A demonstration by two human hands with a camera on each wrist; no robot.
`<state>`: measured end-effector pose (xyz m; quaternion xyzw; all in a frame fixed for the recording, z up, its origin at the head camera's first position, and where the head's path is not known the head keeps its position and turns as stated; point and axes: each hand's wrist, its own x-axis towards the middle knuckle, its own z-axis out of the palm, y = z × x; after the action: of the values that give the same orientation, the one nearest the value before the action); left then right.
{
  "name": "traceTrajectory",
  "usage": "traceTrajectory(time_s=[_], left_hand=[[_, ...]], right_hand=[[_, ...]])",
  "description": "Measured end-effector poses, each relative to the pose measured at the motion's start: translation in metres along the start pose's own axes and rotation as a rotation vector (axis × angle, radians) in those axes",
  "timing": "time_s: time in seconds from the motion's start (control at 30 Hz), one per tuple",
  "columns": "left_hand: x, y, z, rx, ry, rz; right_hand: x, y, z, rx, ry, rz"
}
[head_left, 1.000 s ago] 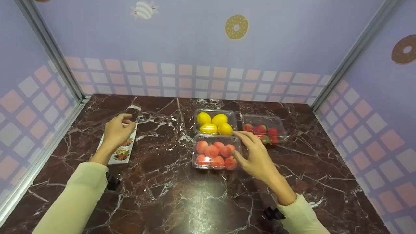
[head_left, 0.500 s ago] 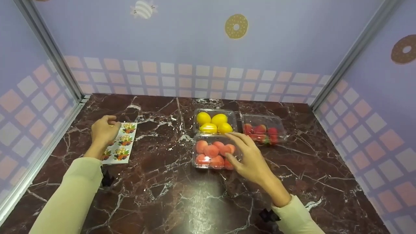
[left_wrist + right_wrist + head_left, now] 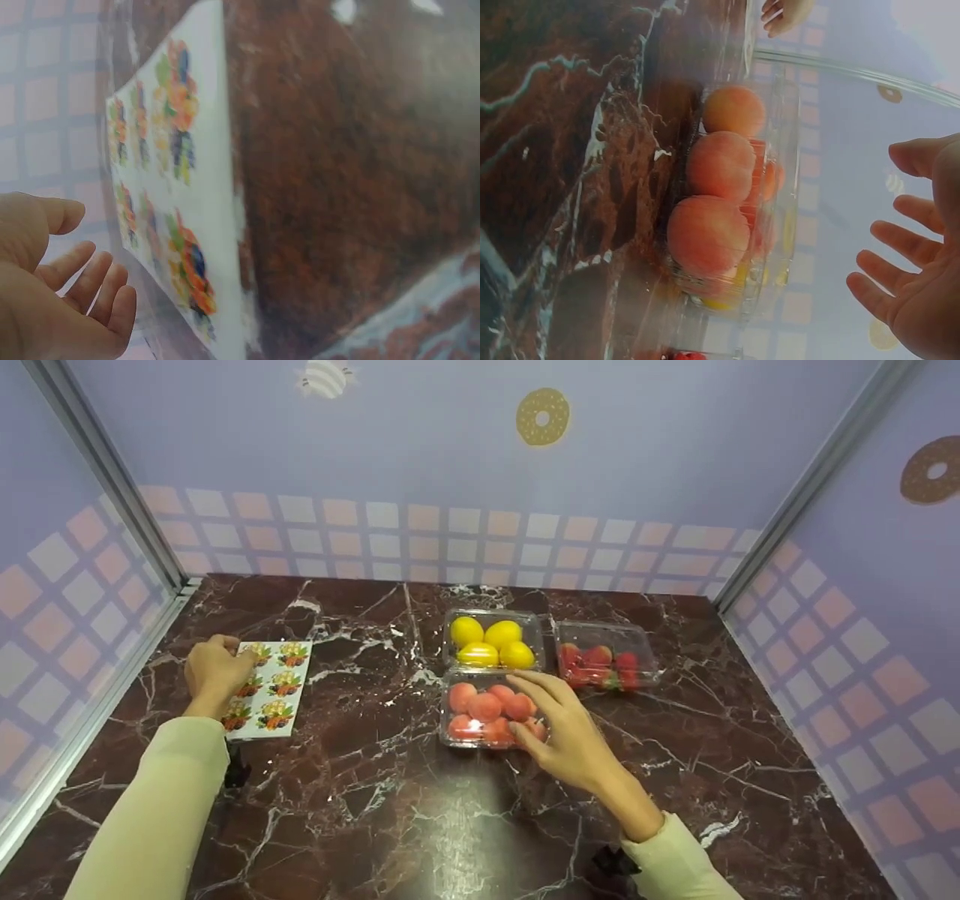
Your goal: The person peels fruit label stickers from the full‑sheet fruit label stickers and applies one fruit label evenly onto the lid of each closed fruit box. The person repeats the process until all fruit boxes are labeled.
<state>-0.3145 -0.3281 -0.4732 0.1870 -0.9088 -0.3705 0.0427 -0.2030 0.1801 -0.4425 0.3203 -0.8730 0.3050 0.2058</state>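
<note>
A white sheet printed with several colourful fruit pictures point(image 3: 268, 687) lies flat at the left of the table. Over its left side is my left hand point(image 3: 216, 671), fingers loosely bent and nothing in them; the left wrist view shows that hand point(image 3: 71, 285) beside the sheet point(image 3: 225, 187). At the middle stands a clear plastic box point(image 3: 445, 735) of peaches point(image 3: 484, 706). Above its right side hovers my right hand point(image 3: 566, 735), fingers spread, hiding part of the fruit. In the right wrist view, that hand point(image 3: 922, 247) is apart from the peaches point(image 3: 709, 234).
Directly behind the peaches is a clear box point(image 3: 534, 631) of lemons point(image 3: 478, 654). To its right stands another clear box point(image 3: 626, 636) of strawberries point(image 3: 598, 656). A patterned wall point(image 3: 420, 442) closes off the back of the dark marbled table point(image 3: 360, 810), with side panels left and right.
My left hand has moved left across the sheet to its left side, uncovering more pictures. My right hand has shifted slightly left over the peach box. The boxes stay in place.
</note>
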Motion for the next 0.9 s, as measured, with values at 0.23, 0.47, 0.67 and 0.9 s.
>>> traceTrajectory(time_s=[0.23, 0.47, 0.67, 0.9], left_hand=[[0.003, -0.009, 0.0, 0.034, 0.004, -0.071], [0.004, -0.012, 0.003, 0.143, 0.049, -0.039], [0.004, -0.009, 0.005, 0.187, 0.04, -0.015], [0.007, -0.01, 0.008, 0.187, 0.054, 0.013]], right_hand=[[0.0, 0.0, 0.013, 0.008, -0.025, -0.013], [0.003, -0.003, 0.019, 0.041, -0.027, 0.029], [0.007, -0.006, 0.024, 0.095, -0.015, 0.096], [0.01, -0.008, 0.026, 0.154, -0.006, 0.168]])
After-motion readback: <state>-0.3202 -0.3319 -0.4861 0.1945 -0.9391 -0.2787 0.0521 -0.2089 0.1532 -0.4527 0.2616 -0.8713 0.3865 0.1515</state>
